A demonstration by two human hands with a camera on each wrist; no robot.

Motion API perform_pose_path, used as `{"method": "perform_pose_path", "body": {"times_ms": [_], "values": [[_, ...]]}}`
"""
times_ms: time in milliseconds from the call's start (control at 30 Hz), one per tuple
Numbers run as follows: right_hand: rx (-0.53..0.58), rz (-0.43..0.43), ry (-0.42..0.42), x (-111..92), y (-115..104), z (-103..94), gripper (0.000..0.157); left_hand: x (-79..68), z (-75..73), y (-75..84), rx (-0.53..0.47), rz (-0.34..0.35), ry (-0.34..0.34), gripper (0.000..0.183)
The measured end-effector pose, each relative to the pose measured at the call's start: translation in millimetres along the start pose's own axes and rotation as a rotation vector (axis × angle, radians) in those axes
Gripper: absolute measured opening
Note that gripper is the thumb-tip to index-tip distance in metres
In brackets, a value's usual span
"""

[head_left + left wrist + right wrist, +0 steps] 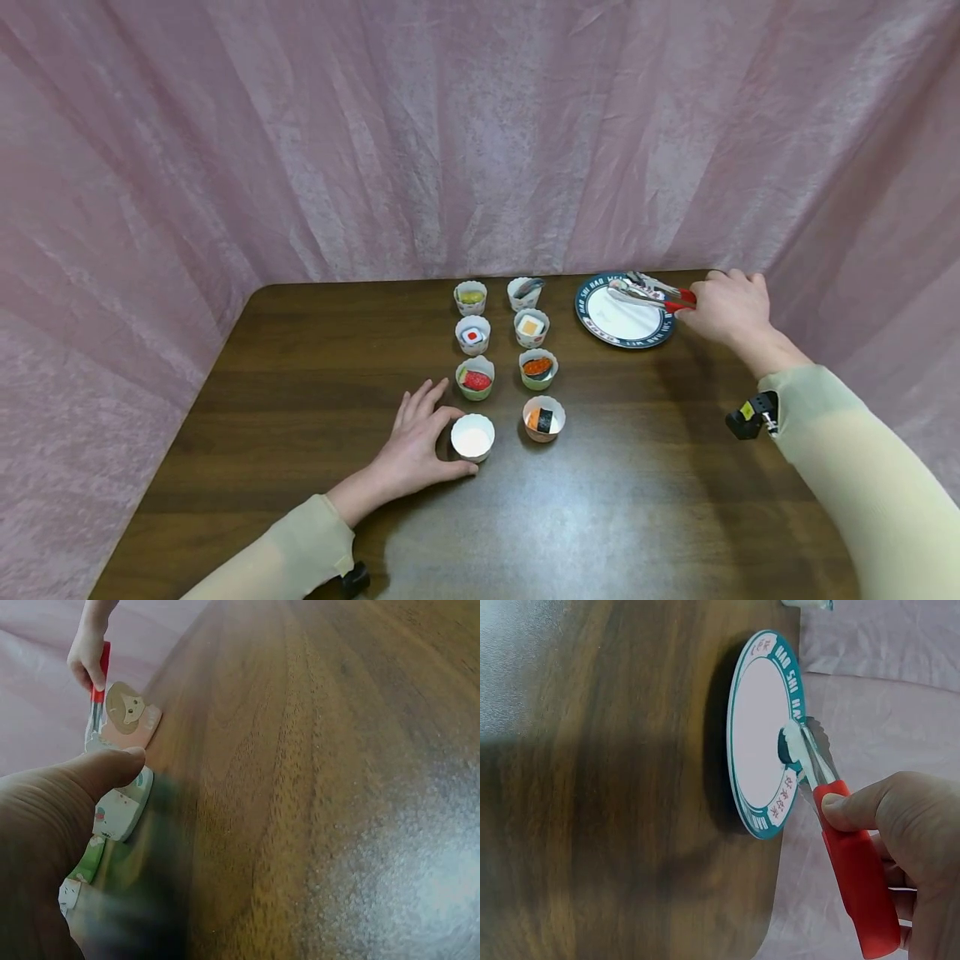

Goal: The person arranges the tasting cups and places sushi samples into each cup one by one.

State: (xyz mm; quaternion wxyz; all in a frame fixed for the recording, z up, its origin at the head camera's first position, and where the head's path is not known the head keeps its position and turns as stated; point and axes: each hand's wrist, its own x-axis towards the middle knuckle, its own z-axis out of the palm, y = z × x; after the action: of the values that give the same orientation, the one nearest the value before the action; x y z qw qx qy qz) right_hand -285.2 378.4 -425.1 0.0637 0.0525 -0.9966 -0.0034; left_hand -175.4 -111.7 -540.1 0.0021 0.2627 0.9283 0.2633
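Note:
My left hand [408, 450] holds a white paper baking cup [472, 437] with nothing inside, thumb and index finger on either side of it. My right hand [727, 304] grips red-handled metal tongs [859, 877] over the far right of the table. Under them lies a round plate [626, 321] with a white middle and a dark teal lettered rim. At the tong tips shows a small whitish piece with a dark edge [789, 744], partly hidden by the metal; I cannot tell its kind.
Several paper cups stand in two columns on the wooden table [337, 350], with sushi-like pieces: a red one [476, 380], an orange-topped one [537, 367], a black-banded one [543, 420] and others behind. A pink curtain [480, 142] hangs along the table's back edge.

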Motion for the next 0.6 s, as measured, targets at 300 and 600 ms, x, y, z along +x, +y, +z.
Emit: {"method": "perform_pose_path", "body": {"times_ms": [300, 600], "values": [[0.001, 0.005, -0.013, 3.9, -2.9, 1.7, 0.024, 1.5, 0.8, 3.8, -0.003, 0.001, 0.0, 0.068], [-0.002, 0.015, -0.036, 6.7, -1.8, 4.7, 0.024, 2.9, 1.6, 4.6, -0.008, -0.003, -0.006, 0.069]]}}
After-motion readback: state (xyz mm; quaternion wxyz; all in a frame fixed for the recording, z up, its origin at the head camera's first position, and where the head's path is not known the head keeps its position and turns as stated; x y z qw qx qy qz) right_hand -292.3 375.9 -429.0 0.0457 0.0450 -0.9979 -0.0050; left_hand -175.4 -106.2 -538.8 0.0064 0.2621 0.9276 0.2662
